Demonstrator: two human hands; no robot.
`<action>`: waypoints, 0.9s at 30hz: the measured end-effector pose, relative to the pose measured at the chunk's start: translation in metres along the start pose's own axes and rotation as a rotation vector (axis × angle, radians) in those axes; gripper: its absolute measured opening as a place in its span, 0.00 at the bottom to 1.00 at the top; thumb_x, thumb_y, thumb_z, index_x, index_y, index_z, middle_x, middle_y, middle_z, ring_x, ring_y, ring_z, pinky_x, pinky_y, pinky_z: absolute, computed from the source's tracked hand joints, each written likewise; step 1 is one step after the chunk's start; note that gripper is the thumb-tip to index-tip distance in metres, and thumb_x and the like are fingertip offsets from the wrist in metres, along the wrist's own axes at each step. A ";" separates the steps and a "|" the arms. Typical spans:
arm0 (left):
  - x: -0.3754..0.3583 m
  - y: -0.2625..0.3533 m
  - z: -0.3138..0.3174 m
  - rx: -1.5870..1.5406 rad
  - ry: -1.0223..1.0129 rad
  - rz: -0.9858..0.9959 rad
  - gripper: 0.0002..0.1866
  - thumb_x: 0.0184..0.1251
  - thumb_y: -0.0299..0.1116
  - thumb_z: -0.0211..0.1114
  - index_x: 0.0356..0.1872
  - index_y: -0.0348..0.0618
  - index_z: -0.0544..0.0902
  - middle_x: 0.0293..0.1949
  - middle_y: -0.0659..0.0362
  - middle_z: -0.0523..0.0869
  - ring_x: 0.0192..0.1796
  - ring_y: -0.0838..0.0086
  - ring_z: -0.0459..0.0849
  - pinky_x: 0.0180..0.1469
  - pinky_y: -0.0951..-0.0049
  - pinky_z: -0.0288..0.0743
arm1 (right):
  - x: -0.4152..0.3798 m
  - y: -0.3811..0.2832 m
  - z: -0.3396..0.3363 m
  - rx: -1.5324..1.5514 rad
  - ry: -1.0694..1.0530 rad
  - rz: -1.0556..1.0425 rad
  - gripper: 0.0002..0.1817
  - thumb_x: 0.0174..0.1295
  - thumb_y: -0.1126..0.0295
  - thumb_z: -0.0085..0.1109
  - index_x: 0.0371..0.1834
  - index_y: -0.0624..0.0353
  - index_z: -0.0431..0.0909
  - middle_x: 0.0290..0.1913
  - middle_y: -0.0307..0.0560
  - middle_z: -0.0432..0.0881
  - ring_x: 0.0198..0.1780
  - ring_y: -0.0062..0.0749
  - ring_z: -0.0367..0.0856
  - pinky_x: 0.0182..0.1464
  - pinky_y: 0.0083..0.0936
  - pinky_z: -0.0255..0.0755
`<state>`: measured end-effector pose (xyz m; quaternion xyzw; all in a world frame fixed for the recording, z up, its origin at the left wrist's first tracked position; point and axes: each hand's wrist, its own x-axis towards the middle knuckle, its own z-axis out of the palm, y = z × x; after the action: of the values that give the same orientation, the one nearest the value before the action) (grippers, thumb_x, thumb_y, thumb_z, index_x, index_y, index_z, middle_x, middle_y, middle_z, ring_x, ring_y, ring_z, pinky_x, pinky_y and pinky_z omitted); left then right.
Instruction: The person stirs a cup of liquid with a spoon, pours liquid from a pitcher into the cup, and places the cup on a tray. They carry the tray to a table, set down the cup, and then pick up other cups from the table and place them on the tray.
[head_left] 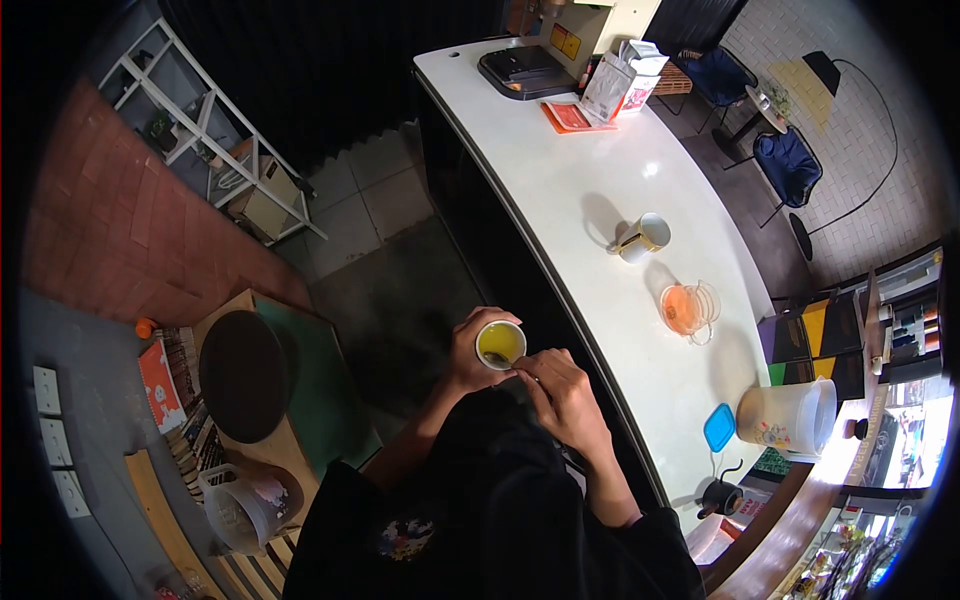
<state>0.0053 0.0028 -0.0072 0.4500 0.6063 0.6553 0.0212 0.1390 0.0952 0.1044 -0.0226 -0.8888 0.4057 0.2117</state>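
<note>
My left hand point(467, 352) is wrapped round the side of a white cup point(501, 322) holding yellow-green liquid point(503, 340). In my right hand point(565, 398), the fingers pinch the thin handle of a spoon point(496, 358), whose bowl dips into the liquid at the cup's near edge. Both hands are in front of my body, beside the white counter's near edge. On that counter stands a white mug point(651, 232) with a gold-coloured handle. Close to it is a clear glass jug point(684, 310) that looks orange inside.
The white counter point(590, 170) curves along my right. It bears a large plastic pitcher point(775, 418), a blue lid point(719, 428), a small black kettle point(720, 496), packets point(622, 85) and a black device point(530, 68). A dark round stool top point(243, 376) and another plastic pitcher point(240, 505) are left.
</note>
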 end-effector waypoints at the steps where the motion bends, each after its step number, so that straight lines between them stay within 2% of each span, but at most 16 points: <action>1: 0.000 0.001 0.000 -0.001 0.000 0.002 0.34 0.26 0.34 0.84 0.43 0.41 0.80 0.41 0.56 0.84 0.45 0.63 0.83 0.48 0.66 0.77 | 0.000 -0.002 -0.002 -0.006 -0.015 0.006 0.06 0.56 0.82 0.59 0.37 0.69 0.79 0.32 0.53 0.79 0.34 0.45 0.77 0.42 0.34 0.69; 12: -0.002 0.004 0.003 -0.018 0.000 0.018 0.33 0.28 0.36 0.84 0.42 0.40 0.80 0.41 0.55 0.84 0.44 0.63 0.83 0.48 0.67 0.77 | -0.006 -0.004 -0.004 -0.025 -0.022 -0.015 0.08 0.54 0.82 0.59 0.38 0.68 0.79 0.32 0.53 0.79 0.34 0.45 0.77 0.43 0.32 0.70; 14: -0.001 0.008 0.003 -0.006 -0.004 0.025 0.28 0.34 0.29 0.81 0.41 0.39 0.79 0.40 0.55 0.84 0.44 0.65 0.83 0.48 0.69 0.77 | -0.007 -0.006 -0.005 -0.028 -0.020 -0.015 0.08 0.55 0.82 0.59 0.38 0.68 0.79 0.32 0.53 0.79 0.34 0.45 0.77 0.42 0.33 0.69; 23: -0.004 0.007 0.002 -0.019 -0.033 0.014 0.30 0.33 0.34 0.83 0.43 0.40 0.79 0.42 0.55 0.84 0.46 0.65 0.83 0.49 0.67 0.76 | -0.009 -0.007 -0.008 -0.029 -0.008 0.001 0.06 0.55 0.82 0.60 0.36 0.69 0.78 0.32 0.53 0.80 0.35 0.44 0.78 0.42 0.34 0.69; 27: -0.004 0.010 0.002 -0.024 -0.017 -0.004 0.32 0.28 0.29 0.81 0.43 0.41 0.79 0.42 0.56 0.84 0.45 0.63 0.82 0.49 0.66 0.76 | -0.010 -0.003 -0.005 -0.020 0.018 0.006 0.06 0.55 0.82 0.60 0.36 0.69 0.78 0.31 0.53 0.79 0.34 0.44 0.78 0.41 0.33 0.69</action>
<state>0.0142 -0.0008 -0.0018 0.4541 0.5991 0.6586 0.0331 0.1502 0.0946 0.1065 -0.0311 -0.8908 0.3974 0.2181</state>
